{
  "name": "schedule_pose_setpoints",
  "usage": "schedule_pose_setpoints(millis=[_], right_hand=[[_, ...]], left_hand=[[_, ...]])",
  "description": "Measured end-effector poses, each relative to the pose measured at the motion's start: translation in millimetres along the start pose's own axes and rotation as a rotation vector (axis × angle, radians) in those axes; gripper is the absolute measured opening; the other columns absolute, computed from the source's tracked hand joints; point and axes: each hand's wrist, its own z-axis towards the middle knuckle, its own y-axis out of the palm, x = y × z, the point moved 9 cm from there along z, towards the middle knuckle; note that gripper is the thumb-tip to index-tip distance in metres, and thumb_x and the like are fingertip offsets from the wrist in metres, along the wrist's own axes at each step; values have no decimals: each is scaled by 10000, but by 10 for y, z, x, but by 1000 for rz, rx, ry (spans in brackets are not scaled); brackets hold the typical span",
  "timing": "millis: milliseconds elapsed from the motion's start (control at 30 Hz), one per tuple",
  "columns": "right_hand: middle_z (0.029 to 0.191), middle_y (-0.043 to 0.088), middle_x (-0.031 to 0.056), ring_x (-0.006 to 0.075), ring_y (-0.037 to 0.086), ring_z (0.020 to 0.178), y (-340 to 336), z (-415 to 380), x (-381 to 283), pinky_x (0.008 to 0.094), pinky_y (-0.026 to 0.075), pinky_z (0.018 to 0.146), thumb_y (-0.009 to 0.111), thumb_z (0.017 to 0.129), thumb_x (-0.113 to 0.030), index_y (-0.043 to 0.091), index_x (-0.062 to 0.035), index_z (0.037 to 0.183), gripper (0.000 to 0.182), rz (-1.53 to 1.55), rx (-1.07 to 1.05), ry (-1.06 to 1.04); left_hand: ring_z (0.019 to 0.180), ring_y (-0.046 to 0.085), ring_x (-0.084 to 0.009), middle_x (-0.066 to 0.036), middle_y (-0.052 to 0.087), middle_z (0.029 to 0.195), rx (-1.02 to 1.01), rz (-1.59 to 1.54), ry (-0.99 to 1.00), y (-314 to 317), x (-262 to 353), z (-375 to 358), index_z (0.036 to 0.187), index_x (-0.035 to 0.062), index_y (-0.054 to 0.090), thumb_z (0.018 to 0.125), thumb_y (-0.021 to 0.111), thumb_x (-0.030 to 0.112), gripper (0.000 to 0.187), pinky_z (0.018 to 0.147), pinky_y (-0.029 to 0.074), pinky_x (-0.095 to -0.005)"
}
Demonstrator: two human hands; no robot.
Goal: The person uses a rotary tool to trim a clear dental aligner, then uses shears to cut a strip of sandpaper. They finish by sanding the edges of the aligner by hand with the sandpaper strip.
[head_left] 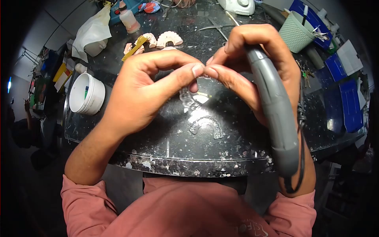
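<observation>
My left hand (146, 85) is closed in a pinch on a clear dental aligner (186, 98), which hangs below the fingertips above the table. A grey rotary handpiece (275, 102) with a black cord rests across my right hand (252, 67), whose fingers curl around its upper part. The thumbs meet at the aligner's upper end, and fingers hide that part and the handpiece's tip. Below the hands, a second clear dental aligner (206, 123) lies on the black table (177, 148).
Pink-white plaster dental models (169, 39) and a yellow strip (134, 48) lie behind my left hand. A white tub (87, 94) stands at the left. On the right are a green basket (295, 32) of tools, keys (306, 73) and blue boxes (351, 104). A squeeze bottle (129, 19) stands behind.
</observation>
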Motion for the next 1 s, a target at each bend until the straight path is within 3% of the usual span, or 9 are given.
schedule_pose_setpoints(millis=[100,167,300,367,767,833,900,967,1000], right_hand=[[874,639,113,147,662,833,82,40,-68,265,561,752,727,775,64,502,-28,1036,356,78,34,109],[854,635,107,145,659,824,172,62,-4,256,554,726,737,769,48,496,-37,1029,365,21,7,488],[845,659,115,175,658,817,83,-120,206,291,540,757,710,778,49,484,-65,1041,365,289,182,155],[818,661,121,183,658,790,168,68,-114,287,534,743,679,808,44,462,-77,1087,373,252,118,364],[834,664,137,205,670,747,-54,-100,44,324,562,731,644,847,20,450,-39,1114,335,-89,264,343],[832,662,127,199,670,781,-112,-44,108,315,553,763,651,849,2,483,-35,1111,313,-156,228,293],[855,648,82,161,654,846,-225,-12,229,273,529,795,682,838,-21,559,-39,1021,221,-253,109,239],[865,634,53,150,647,858,-170,-43,405,262,526,807,694,834,-23,577,-45,984,191,-306,-6,307],[876,619,38,149,644,886,-112,-69,456,253,524,824,692,833,-5,577,-40,984,193,-369,-34,348]], left_hand=[[786,612,-106,-72,685,879,67,-123,6,-38,-16,-44,1054,-47,634,906,627,76,193,764,475,-227],[794,619,-111,-78,684,859,92,-188,-10,-58,-22,-58,1123,-56,588,894,632,61,261,785,477,-237],[852,647,-141,-104,687,873,57,-178,13,-61,-10,-94,1238,-67,501,878,623,43,396,855,471,-263],[899,655,-169,-131,695,900,97,-406,13,-57,15,-113,1292,-73,451,876,612,38,460,921,453,-296],[963,644,-198,-168,671,1035,-156,-654,-65,118,136,-61,1375,-73,358,892,588,132,574,944,472,-321],[930,638,-175,-135,667,1025,267,-224,-49,-341,-28,-83,1308,-69,445,936,547,147,441,908,479,-302],[866,604,-137,-76,656,994,533,-114,278,-957,136,-138,1240,-27,524,948,563,190,366,819,466,-263],[503,426,-65,55,468,570,667,-164,665,-1224,387,-188,737,103,543,985,523,283,307,508,358,-188],[503,426,-65,55,468,570,672,-153,671,-1290,428,-223,737,103,543,985,523,283,307,508,358,-188]])
